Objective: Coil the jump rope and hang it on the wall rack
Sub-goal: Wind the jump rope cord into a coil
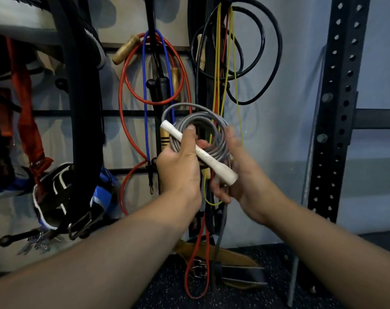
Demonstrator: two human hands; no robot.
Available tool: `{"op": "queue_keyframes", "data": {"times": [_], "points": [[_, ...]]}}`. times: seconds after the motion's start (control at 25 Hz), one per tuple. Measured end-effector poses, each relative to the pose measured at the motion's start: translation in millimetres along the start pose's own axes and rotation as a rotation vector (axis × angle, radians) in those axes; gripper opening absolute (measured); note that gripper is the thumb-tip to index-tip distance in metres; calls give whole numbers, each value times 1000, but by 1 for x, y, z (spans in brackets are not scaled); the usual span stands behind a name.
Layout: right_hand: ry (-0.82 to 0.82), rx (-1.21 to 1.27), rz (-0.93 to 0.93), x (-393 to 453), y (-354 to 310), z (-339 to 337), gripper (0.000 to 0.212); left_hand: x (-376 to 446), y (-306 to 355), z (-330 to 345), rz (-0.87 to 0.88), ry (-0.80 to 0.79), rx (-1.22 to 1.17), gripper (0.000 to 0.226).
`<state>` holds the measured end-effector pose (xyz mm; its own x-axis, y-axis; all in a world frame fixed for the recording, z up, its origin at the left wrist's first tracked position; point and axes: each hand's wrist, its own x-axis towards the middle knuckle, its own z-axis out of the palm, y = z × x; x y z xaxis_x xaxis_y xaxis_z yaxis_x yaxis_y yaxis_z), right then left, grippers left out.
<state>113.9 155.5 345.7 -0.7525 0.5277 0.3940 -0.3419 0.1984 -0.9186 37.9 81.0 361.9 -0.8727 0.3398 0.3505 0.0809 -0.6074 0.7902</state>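
Two hands hold the grey jump rope [212, 130], coiled, before the wall rack [127, 113]: the left hand [178, 166] is curled round coil and white handle [198, 151], the right hand [241, 172] round the coil's far side. The rack is crowded by a red rope [121, 90], blue rope [145, 85], yellow rope [217, 63] and black cable loops [276, 52].

Two hands, left hand [178, 168] and right hand [241, 172], one grey coiled jump rope [214, 128], one white handle [198, 150].

I see my left hand [178, 168] gripping the coiled grey jump rope [200, 130] and its white cylindrical handle [198, 150]; my right hand [241, 175] holds the coil's other side before the wall rack [131, 113].
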Motion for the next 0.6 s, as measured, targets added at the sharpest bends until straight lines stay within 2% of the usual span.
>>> {"op": "queue_keyframes", "data": {"times": [0.12,0.2,0.28,0.36,0.44,0.52,0.6], "points": [[263,124,9,3,12,20,57,-7,-11,8,16,34,-3,26],[341,209,6,7,12,21,35,-6,-14,6,-8,0,-5,25],[365,162,-28,12,10,13,27,-2,-15,0,-57,-84,10,22],[361,-23,-90,19,5,1,24,4,-15,-14,-121,-209,75,24],[285,-314,-190,23,-3,-15,24,11,-7,-34,-175,-336,117,32],[167,-637,-263,24,-16,-29,23,22,9,-57,-177,-447,190,60],[51,-968,-301,24,-32,-35,22,35,31,-71,-127,-532,360,100]]}}
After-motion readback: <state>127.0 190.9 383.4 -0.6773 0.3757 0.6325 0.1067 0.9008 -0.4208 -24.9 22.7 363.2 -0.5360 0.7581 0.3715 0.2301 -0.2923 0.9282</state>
